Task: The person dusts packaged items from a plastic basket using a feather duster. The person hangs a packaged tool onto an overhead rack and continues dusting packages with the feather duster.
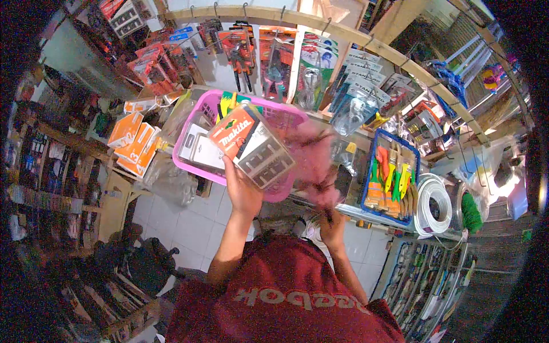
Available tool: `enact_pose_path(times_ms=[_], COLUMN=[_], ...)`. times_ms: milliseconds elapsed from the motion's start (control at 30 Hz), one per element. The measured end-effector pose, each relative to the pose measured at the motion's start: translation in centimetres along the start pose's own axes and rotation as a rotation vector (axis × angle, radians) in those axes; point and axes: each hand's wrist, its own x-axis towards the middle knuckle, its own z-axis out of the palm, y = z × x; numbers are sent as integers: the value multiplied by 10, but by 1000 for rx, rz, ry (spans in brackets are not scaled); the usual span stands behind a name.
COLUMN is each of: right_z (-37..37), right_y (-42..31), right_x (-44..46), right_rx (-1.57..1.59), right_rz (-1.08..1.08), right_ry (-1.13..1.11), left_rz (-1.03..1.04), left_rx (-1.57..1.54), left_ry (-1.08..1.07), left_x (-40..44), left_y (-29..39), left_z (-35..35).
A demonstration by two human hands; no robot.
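Note:
My left hand (242, 186) is closed on the lower left edge of a Makita blister pack (251, 146), an orange, black and clear package with dark pieces inside. The pack is tilted above a pink plastic basket (198, 168). Inside the basket are a white package (206, 151) and a yellow-bristled brush (226, 104). To the right of the basket, my right hand (330, 220) is low and partly covered by a blurred pinkish, see-through thing (314, 160). Its fingers are smeared, so what they hold, if anything, cannot be made out.
A blue basket (367, 171) of paintbrushes stands at the right, beside a white cable coil (433, 204). Orange boxes (134, 146) are left of the pink basket. Packaged tools hang from a wooden rail (303, 22) ahead. Shelves line the left side.

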Motion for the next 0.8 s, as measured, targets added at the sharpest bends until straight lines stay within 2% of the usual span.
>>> enact_pose_path(times_ms=[67,100,167,233,300,367,467,500,600,700,767,800], right_z=[-1,-4,-2,0,3,10,13,13,13,15,2,-6], right_y=[-7,-8,-5,-13,-28,-28,-21,-18,-13,-10,-18,-19], right_x=[4,6,0,-1,-3,-4,0,0,3,1,2,2], right_rx=[80,134,146,105,8,-34,-170,-227,-173,-423,-403,-392], right_rz=[134,143,115,35,-96,-71,6,43,-107,-111,-255,-323], right_ry=[31,-29,-168,-310,-454,-476,-488,-486,-392,-511,-671,-748], left_rz=[103,153,-35,56,-159,-361,-475,-459,-347,-133,-262,-193], left_rx=[219,328,257,345,18,-232,-290,-267,-139,42,195,214], left_ry=[96,145,145,134,37,-19,-23,-14,9,-66,-39,-49], left_x=[4,4,2,-2,-4,-2,0,0,1,2,14,4], left_y=[3,3,4,-8,-10,-10,-3,0,4,-4,-18,-9], left_z=[3,4,2,10,-4,-21,-43,-46,-51,-65,-178,-152])
